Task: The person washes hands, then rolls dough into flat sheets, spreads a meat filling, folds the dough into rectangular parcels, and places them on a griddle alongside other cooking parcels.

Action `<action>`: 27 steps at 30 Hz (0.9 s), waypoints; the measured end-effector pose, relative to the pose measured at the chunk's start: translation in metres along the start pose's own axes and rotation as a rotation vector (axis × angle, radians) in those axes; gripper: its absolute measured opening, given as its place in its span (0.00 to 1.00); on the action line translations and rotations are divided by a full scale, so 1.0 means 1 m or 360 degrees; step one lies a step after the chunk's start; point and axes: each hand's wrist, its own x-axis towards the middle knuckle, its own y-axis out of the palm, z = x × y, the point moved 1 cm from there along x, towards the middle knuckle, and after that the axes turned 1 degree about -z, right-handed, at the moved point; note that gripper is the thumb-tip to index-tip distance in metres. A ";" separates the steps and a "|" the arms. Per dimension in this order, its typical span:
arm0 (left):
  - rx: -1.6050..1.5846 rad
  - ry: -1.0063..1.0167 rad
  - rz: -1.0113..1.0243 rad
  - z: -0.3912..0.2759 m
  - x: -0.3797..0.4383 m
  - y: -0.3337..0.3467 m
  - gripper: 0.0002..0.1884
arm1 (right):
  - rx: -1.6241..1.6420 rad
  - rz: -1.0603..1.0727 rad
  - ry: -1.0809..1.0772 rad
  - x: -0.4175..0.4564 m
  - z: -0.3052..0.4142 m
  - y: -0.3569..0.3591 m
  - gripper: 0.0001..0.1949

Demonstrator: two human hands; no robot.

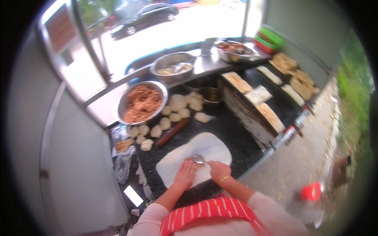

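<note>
A wide sheet of rolled dough (206, 145) lies flat on the black speckled worktop (245, 141) in front of me. On its near half is a small patch of reddish filling (201, 165), partly covered by my fingers. My right hand (219, 171) grips the handle of a metal spoon (198, 158), whose bowl rests on or just over the filling. Flat on the dough, my left hand (185, 174) presses beside the spoon with its fingers stretched out; nothing is seen in its grasp. A brown wooden rolling pin (172, 132) lies beyond the dough sheet.
Several dough balls (156, 131) sit beside a bowl of reddish minced filling (143, 103). Farther back are a second metal bowl (172, 65) and an oil pot (211, 95). Flatbreads (270, 116) lie on the griddle (257, 79) at right. A white phone-like object (133, 196) lies at left.
</note>
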 end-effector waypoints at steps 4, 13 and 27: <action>-0.0204 -0.0115 0.0204 -0.004 -0.006 -0.024 0.38 | -0.0104 0.0106 0.0086 0.008 -0.020 0.009 0.17; -0.0350 -0.0246 0.0004 0.016 -0.003 -0.035 0.37 | 0.0063 -0.0210 0.0161 0.022 -0.032 -0.014 0.12; -0.0207 -0.0013 0.0311 -0.023 0.037 -0.041 0.34 | 0.0098 -0.0238 0.0117 -0.005 -0.033 -0.010 0.12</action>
